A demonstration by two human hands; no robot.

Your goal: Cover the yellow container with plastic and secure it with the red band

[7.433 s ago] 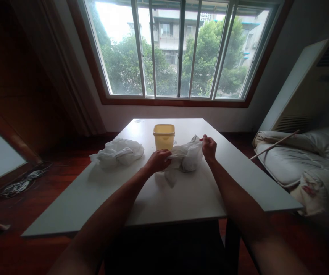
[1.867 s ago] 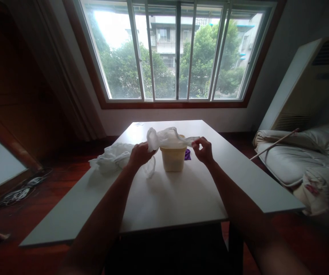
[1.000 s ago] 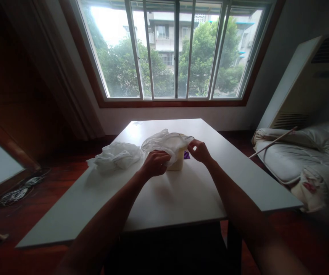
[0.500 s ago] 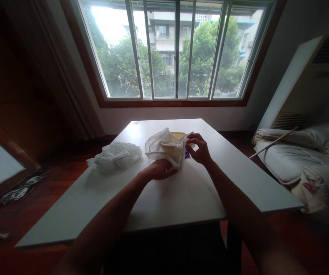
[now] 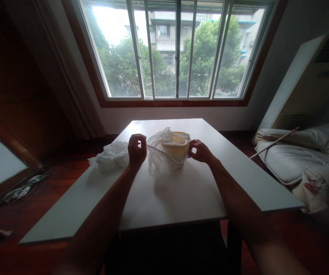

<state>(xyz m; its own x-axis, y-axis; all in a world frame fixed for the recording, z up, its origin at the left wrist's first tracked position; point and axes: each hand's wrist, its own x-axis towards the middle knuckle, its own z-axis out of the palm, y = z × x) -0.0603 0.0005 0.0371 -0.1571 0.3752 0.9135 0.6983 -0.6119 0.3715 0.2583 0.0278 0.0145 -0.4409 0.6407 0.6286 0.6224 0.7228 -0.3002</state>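
A yellow tub (image 5: 177, 148) stands mid-table with a thin white plastic bag (image 5: 160, 156) draped inside and over its near left side. My left hand (image 5: 137, 152) is raised to the left of the tub, closed in a pinch on the bag's edge, which stretches as a grey-white band towards the tub's front. On the right, my right hand (image 5: 200, 151) has its fingers closed on the bag at the tub's rim. Part of a small purple thing shows behind the right fingers; its kind is hidden.
A second crumpled white plastic bag (image 5: 108, 154) lies at the left, partly behind my left hand. All this rests on a white table (image 5: 176, 198). A padded seat (image 5: 284, 152) with a thin stick (image 5: 273, 143) stands at the right; cables (image 5: 24, 191) lie on the floor at the left.
My left hand has moved up and left from the tub's front, pulling the bag's edge out. The right hand has lowered slightly onto the rim, and more of the yellow tub shows.
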